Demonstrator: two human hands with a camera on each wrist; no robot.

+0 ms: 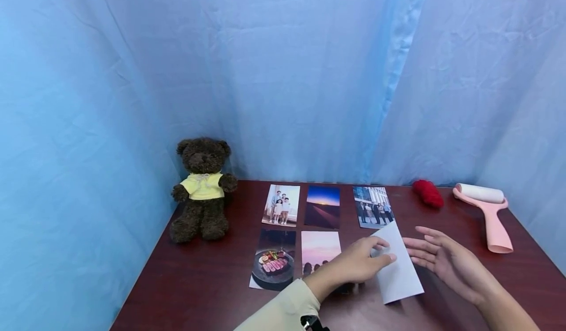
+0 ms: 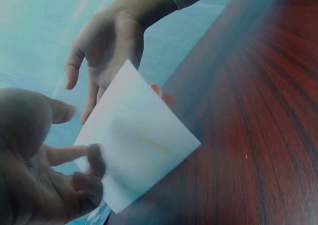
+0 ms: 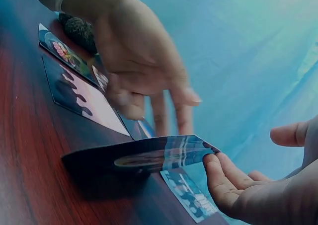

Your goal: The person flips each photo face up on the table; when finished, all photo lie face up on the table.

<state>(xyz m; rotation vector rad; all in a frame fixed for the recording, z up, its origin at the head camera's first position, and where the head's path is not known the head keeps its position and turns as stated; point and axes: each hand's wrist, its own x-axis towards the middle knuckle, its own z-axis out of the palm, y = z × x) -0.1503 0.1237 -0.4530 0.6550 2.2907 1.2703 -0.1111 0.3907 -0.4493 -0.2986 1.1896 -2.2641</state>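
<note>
A photo card point(image 1: 400, 272) stands tilted over the table, its white back toward the head view. Faint yellow lettering shows on that back in the left wrist view. The card's picture side point(image 3: 174, 153), dark with a blue patch, faces the right wrist camera. My left hand point(image 1: 360, 261) is over the card's left part, fingers bent loosely and thumb apart from them. At the card's far right edge, my right hand point(image 1: 457, 264) touches with extended fingertips, its thumb held away. Just beyond the card lies a photo of a group in suits point(image 1: 373, 207).
Left of the hands lie a family photo point(image 1: 281, 205), a sunset photo point(image 1: 322, 207), a steak photo point(image 1: 273, 262) and a pink-sky photo point(image 1: 320, 246). A teddy bear point(image 1: 203, 188) sits at left. Red yarn point(image 1: 428, 193) and a pink lint roller point(image 1: 488, 213) lie at right.
</note>
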